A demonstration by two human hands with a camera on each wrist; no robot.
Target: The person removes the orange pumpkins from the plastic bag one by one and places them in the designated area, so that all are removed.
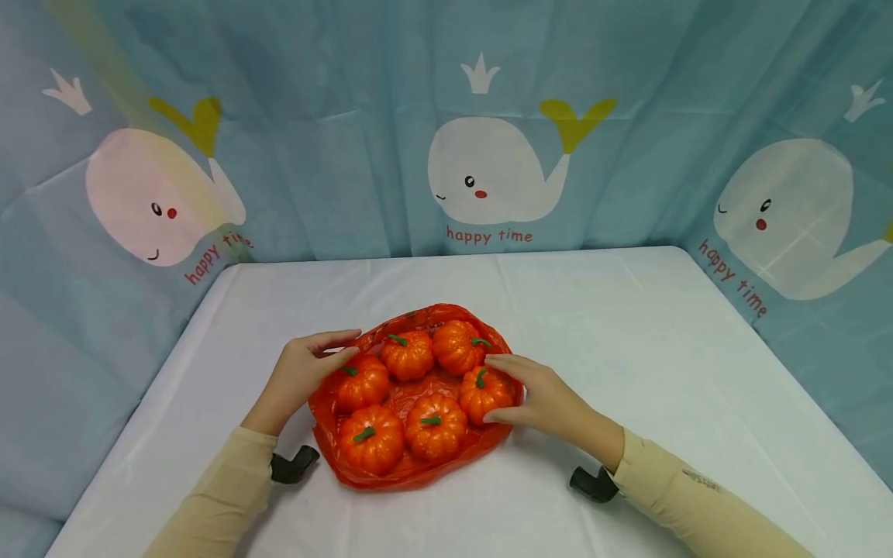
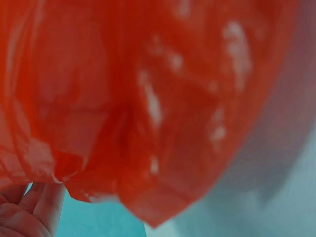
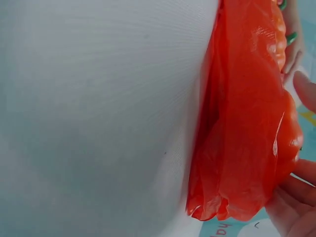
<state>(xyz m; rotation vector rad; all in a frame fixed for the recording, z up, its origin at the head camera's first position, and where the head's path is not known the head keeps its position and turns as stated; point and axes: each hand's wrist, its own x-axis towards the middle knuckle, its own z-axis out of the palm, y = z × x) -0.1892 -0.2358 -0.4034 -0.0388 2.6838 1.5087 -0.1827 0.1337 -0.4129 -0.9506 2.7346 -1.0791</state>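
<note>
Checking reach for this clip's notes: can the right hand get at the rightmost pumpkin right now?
Likely yes: the right hand has thumb and fingers at either side of the rightmost pumpkin, and the red bag is open above it, leaving the way free.

The white counter [image 1: 614,318], faintly creased and probably cloth-covered, carries a glossy red plastic bag [image 1: 412,477] directly on its surface. The bag sits near the middle, open side up, its crumpled rim forming a rough ring.
</note>
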